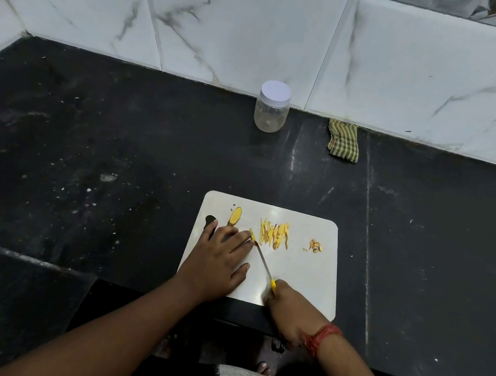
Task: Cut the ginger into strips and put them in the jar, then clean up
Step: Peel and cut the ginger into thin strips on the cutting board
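- Hands: left hand (219, 257) flat, fingers straight, pressing a ginger slice (252, 234) on the cutting board (307, 279).
- Right hand (286, 312) grips the knife (263, 261), tip at that slice.
- Ginger strips (275, 234) just beyond the blade.
- Jar (272, 106) lidded, well beyond both hands on the worktop (117, 153).

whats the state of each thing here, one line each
jar: upright, lid on, looks empty
cloth: folded, by the wall
cutting board: flat on the counter
ginger slice: uncut, lying on the board
ginger strips: cut, piled on the board
scraps: small heap at the board's right
knife: tip at the ginger
left hand: fingers pressing ginger down
right hand: gripping the knife handle
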